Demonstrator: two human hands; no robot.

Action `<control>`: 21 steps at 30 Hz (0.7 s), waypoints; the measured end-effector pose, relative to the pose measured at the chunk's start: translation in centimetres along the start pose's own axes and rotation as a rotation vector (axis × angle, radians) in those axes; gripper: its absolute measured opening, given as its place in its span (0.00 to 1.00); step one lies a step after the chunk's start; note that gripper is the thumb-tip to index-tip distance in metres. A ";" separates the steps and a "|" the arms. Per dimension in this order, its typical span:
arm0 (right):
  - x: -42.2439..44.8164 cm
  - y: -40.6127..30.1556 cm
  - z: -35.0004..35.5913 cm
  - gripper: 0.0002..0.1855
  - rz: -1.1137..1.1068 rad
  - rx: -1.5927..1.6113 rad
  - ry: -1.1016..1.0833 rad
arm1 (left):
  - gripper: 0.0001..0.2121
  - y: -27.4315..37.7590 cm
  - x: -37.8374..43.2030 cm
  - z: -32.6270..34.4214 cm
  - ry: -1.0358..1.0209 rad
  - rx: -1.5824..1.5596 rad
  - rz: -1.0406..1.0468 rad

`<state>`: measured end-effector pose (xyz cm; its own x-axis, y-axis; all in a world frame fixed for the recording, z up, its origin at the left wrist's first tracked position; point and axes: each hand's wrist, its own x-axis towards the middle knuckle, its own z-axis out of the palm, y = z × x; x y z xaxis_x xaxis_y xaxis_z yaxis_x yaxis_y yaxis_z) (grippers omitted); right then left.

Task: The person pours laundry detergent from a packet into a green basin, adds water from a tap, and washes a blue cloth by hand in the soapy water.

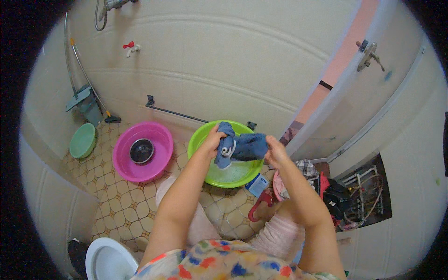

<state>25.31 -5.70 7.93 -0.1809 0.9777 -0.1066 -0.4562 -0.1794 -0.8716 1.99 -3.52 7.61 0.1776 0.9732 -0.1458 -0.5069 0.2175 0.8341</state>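
Note:
A blue denim garment (249, 147) with a white drawstring is stretched between my two hands. My left hand (213, 141) grips its bunched end, and my right hand (275, 151) holds the flatter, darker end. Below the cloth stands a lime-green plastic basin (195, 135) with soapy water (227, 174) in it. The garment hides much of the basin's middle. What shape the whole garment has I cannot tell.
Left of the green basin is a pink basin (119, 157) holding a dark bowl (141, 151). A blue-white packet (258, 184) lies by the green rim. Piled clothes (308, 169) are at right, near a door (350, 108). A toilet (91, 260) stands lower left.

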 end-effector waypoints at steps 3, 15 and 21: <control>-1.2 2.8 1.0 0.13 0.293 -0.179 -0.215 | 0.25 0.4 -0.2 -0.5 -0.070 -0.050 -0.001; 4.6 5.1 2.8 0.29 0.322 -0.524 -0.406 | 0.19 0.0 1.2 -3.2 -0.247 0.570 -0.090; 9.6 8.0 -1.0 0.22 0.226 -0.766 -0.094 | 0.18 -3.1 4.4 -6.2 -0.099 1.208 0.342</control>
<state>20.78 2.40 -0.57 -0.2857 0.9074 -0.3083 0.3183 -0.2136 -0.9236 -0.89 0.59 1.10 0.2788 0.9451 0.1704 0.5448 -0.3017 0.7824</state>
